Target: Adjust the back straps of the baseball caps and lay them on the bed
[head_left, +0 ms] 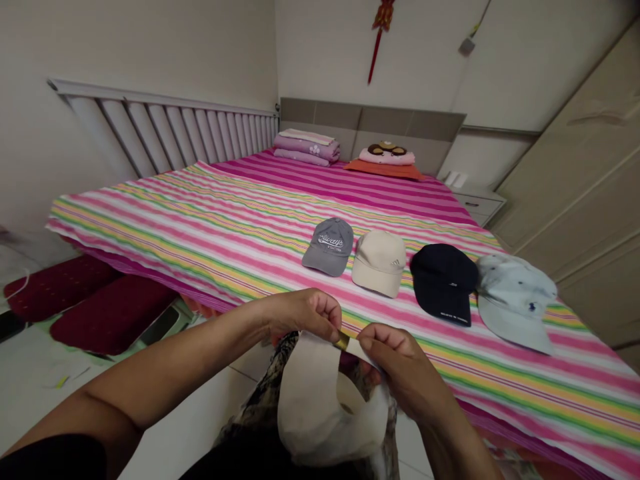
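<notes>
A cream-white cap (pixel 320 413) hangs between my hands, close to my body, with the opening above its back strap facing me. My left hand (pixel 310 315) pinches the strap near its gold-coloured buckle (pixel 343 340). On the other side of the buckle, my right hand (pixel 393 350) grips the white strap between thumb and fingers. Beyond them on the bed lie a grey cap (pixel 330 245) with white lettering, a beige cap (pixel 380 261), a navy cap (pixel 444 280) and a pale blue cap (pixel 517 297), set out in a row.
A striped sheet (pixel 165 227) covers the bed. Folded purple bedding (pixel 306 148) and a pink pile on an orange cloth (pixel 385 168) sit by the headboard (pixel 370 127). A white railing (pixel 165 130) runs along the left; red cushioned seats (pixel 110 313) stand below. A wardrobe (pixel 575 173) is at right.
</notes>
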